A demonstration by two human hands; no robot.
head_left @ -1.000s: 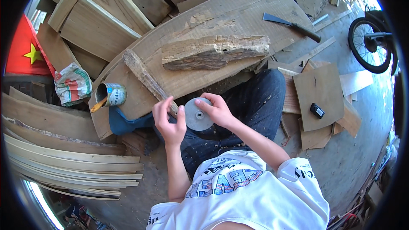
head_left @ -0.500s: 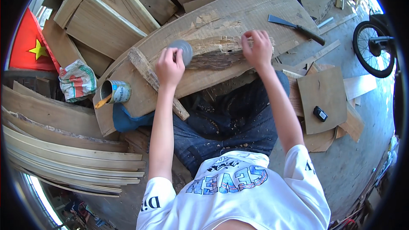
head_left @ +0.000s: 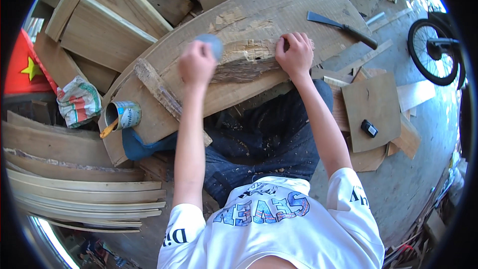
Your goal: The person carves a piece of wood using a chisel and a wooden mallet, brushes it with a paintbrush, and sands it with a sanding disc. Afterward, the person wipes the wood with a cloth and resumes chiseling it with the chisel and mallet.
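My left hand [head_left: 196, 65], blurred by motion, holds a round grey disc [head_left: 213, 46] upright at the left end of a rough, splintered wood piece [head_left: 243, 62]. My right hand [head_left: 294, 55] has its fingers curled over that piece's right end. The piece lies on a large wide plank [head_left: 333, 10]. A narrow rough stick [head_left: 159, 89] lies across the plank to the left. A knife with a long dark handle [head_left: 348, 32] rests on the plank at upper right. A tin [head_left: 128, 119] with a yellow-handled tool in it sits at the plank's left end.
Board stacks [head_left: 74, 192] lie at left, with more boards [head_left: 114, 35] behind. A crumpled sack [head_left: 79, 102] and red flag [head_left: 17, 65] are at left. A board [head_left: 376, 104] bearing a small black object [head_left: 369, 128] lies at right, near a bicycle wheel [head_left: 432, 50]. My legs [head_left: 264, 134] are below the plank.
The disc moved from near my lap, where my right hand held it, up to the splintered piece, now in my left hand. My right hand moved up and right onto that piece's end.
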